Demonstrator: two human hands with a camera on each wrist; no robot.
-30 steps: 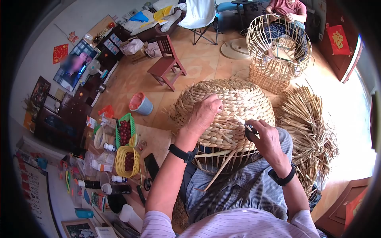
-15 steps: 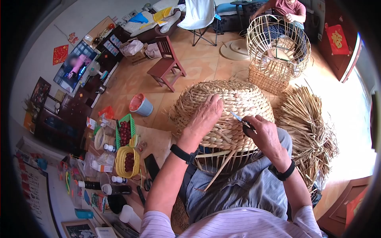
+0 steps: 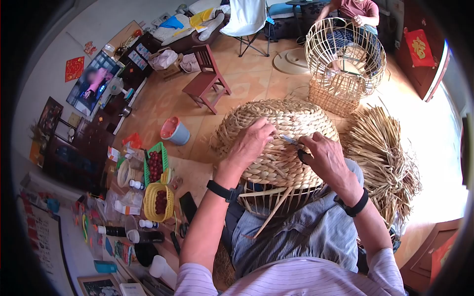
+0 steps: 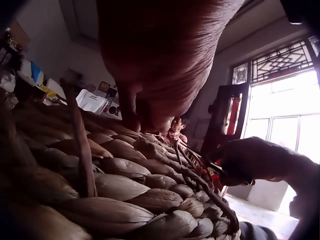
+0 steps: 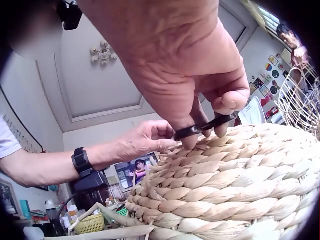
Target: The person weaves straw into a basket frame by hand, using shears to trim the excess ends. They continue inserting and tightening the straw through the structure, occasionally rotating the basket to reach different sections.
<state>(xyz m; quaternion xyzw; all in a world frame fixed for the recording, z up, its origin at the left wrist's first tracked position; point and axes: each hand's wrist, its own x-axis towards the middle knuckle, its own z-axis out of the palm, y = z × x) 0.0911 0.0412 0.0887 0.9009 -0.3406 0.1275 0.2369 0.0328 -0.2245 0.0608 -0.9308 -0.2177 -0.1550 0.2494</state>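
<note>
A large basket of braided straw [image 3: 291, 118] sits across the person's lap, bare ribs showing along its lower edge. My left hand [image 3: 253, 140] is at the upper left of its side, thumb and fingers pinching a straw end [image 4: 156, 134] close against the weave. Black-handled scissors [image 3: 302, 156] are gripped in my right hand [image 3: 326, 157], with fingers through the loops [image 5: 187, 132]. Their blades [image 3: 289, 140] point left across the weave toward the left fingertips. Loose straw ends [image 3: 276, 212] hang below the braid.
A bundle of dry straw [image 3: 380, 163] stands right of the basket. On the left, a cluttered table holds a yellow basket [image 3: 170, 206], a green basket [image 3: 165, 157] and bottles. Ahead are a wooden chair [image 3: 205, 84], a bin [image 3: 181, 134] and a seated person with a rib frame [image 3: 316, 52].
My right hand has moved left and up, bringing the scissors nearer the left hand. My left hand's fingers straightened, then curled again at the weave. The seated person's arm reached outward along the frame.
</note>
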